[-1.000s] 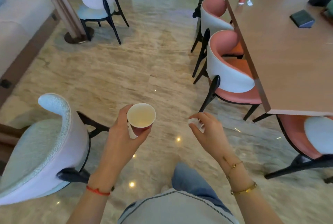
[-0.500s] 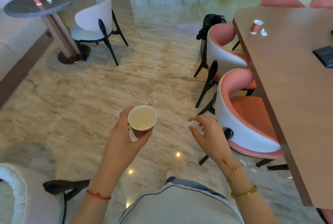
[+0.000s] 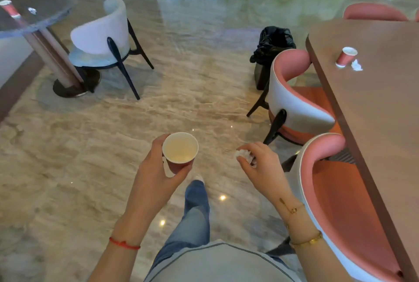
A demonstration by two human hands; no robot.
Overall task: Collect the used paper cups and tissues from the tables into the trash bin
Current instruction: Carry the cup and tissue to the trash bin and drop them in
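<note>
My left hand [image 3: 154, 175] holds a red paper cup [image 3: 180, 152] upright, its pale inside showing. My right hand [image 3: 260, 166] is closed on a crumpled white tissue [image 3: 243, 155]. Ahead on the right stands the trash bin [image 3: 271, 52] lined with a black bag, partly hidden behind a pink chair. On the long wooden table [image 3: 374, 104] at the right stand another red cup [image 3: 345, 56] and a tissue [image 3: 356, 66]. A third cup [image 3: 9, 8] and a tissue [image 3: 32, 10] sit on the round table [image 3: 38, 18] at far left.
Two pink chairs [image 3: 301, 104] line the wooden table's left side, the near one at my right elbow. A white chair [image 3: 106, 36] stands by the round table's pedestal. Marble floor runs ahead between the two tables. My jeans leg steps forward.
I have walked forward: the bin, chairs and tables have all come closer, and the white chair at my left has passed out of view. Both hands keep the same hold.
</note>
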